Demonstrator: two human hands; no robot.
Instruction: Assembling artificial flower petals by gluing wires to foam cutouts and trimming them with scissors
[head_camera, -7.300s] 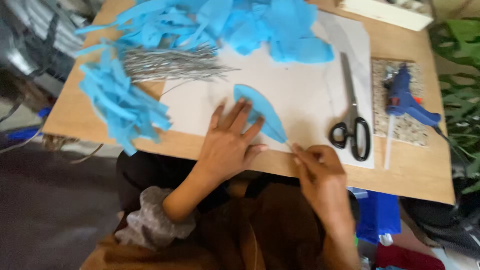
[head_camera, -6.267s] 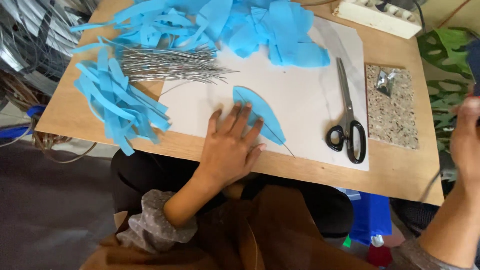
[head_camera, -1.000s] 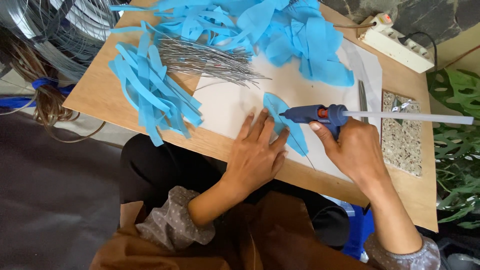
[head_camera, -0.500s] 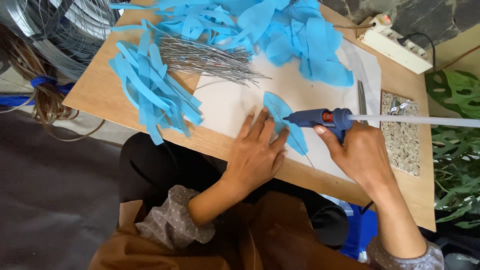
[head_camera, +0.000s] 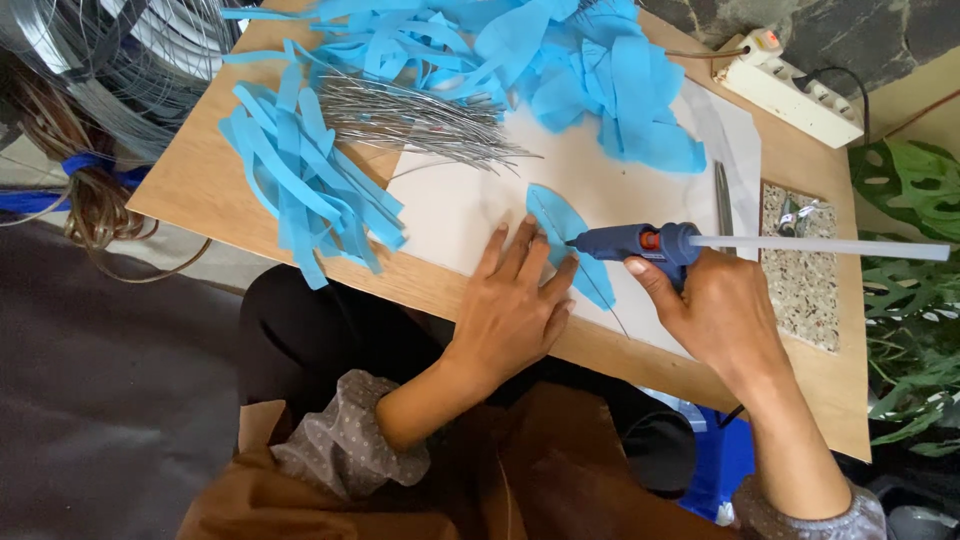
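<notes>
My left hand (head_camera: 515, 298) lies flat with fingers spread, pressing on a blue petal-shaped piece (head_camera: 562, 224) that rests on a white sheet (head_camera: 460, 205). A thin wire (head_camera: 600, 295) runs along the petal and sticks out below it. My right hand (head_camera: 722, 313) grips a blue glue gun (head_camera: 632, 243) with a long clear glue stick (head_camera: 830, 247) poking out of its back. The gun's nozzle touches the petal beside my left fingertips.
Blue strips (head_camera: 300, 180) and a bundle of thin wires (head_camera: 420, 118) lie on the wooden board (head_camera: 200, 170). More blue pieces (head_camera: 610, 90) pile at the back. Scissors (head_camera: 722, 195), a speckled stone tile (head_camera: 800, 275) and a power strip (head_camera: 790, 85) sit at the right.
Over the frames my right hand left the petal, fetched the glue gun from the right, and has brought its nozzle down onto the petal. My left hand has stayed on the petal.
</notes>
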